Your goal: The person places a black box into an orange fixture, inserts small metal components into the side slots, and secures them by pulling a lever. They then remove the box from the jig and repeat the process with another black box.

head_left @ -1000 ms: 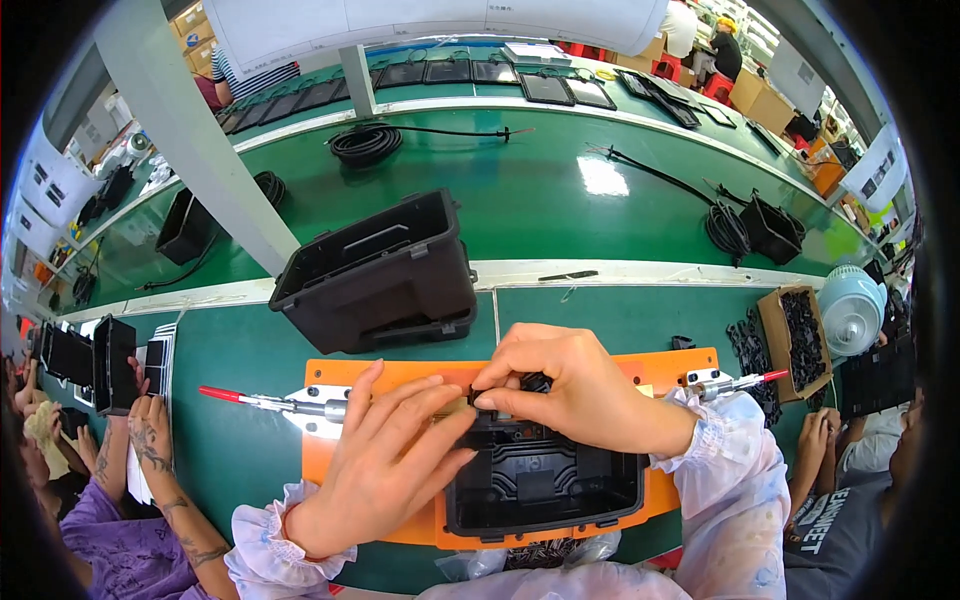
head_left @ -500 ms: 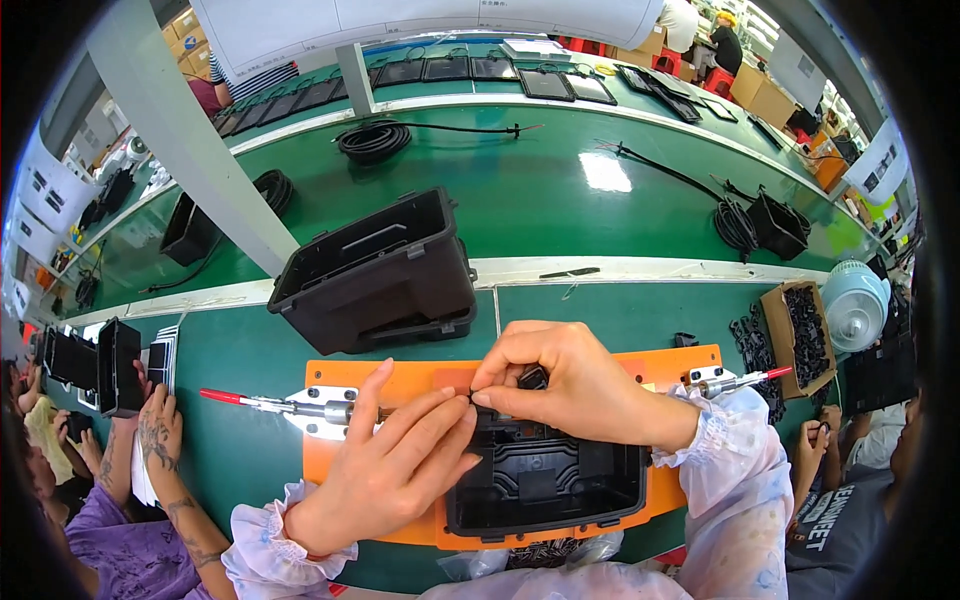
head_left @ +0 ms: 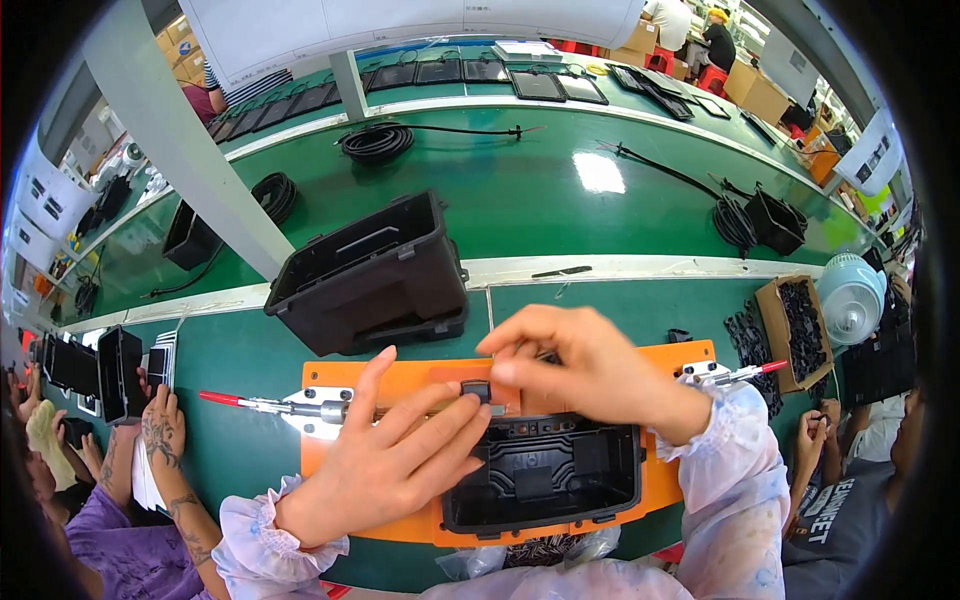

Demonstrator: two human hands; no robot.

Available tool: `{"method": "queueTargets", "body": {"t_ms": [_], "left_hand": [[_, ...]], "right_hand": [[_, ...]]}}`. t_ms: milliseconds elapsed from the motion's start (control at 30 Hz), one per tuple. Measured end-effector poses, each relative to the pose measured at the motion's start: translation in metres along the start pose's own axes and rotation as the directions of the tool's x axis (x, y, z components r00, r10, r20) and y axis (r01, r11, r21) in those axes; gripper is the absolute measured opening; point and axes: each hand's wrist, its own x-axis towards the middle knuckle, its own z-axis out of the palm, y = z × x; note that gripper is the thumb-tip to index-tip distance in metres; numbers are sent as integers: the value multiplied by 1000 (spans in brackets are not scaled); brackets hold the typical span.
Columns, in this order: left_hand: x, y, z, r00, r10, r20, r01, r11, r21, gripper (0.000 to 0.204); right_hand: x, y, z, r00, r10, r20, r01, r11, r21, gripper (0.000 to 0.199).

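Observation:
An open black plastic box (head_left: 545, 515) lies in the orange fixture (head_left: 400, 525) in front of me. My left hand (head_left: 390, 455) reaches over the fixture's left half with its fingers stretched out. Its fingertips rest against a small black clip (head_left: 476, 389) by the box's far left corner. My right hand (head_left: 590, 370) hovers just right of that clip, thumb and fingertips drawn together. A dark bit shows behind its fingers, but what they hold is hidden. A red-handled toggle clamp (head_left: 225, 398) sits at the fixture's left end, another toggle clamp (head_left: 765, 368) at its right.
Beyond the fixture stands a larger black box (head_left: 370, 290). Far right are a carton of black parts (head_left: 790, 340) and a pale blue fan (head_left: 850, 300). A plastic bag of small metal parts (head_left: 545, 552) lies close to me. Co-workers' hands show on both sides.
My right hand has drawn away from the left fingertips, up and to the right. The small black clip now shows at the left fingertips, which stay nearly in place.

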Motion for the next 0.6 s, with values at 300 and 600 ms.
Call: {"method": "queueTargets", "body": {"t_ms": [300,600], "left_hand": [[5,0,2,999,9,45,-4,995,-103,42],[7,11,4,999,-29,17,30,999,-23,33]], "right_hand": [[-50,12,-48,995,26,-101,20,904,426,31],[-62,19,-47,983,57,-172,51,822,567,41]]}}
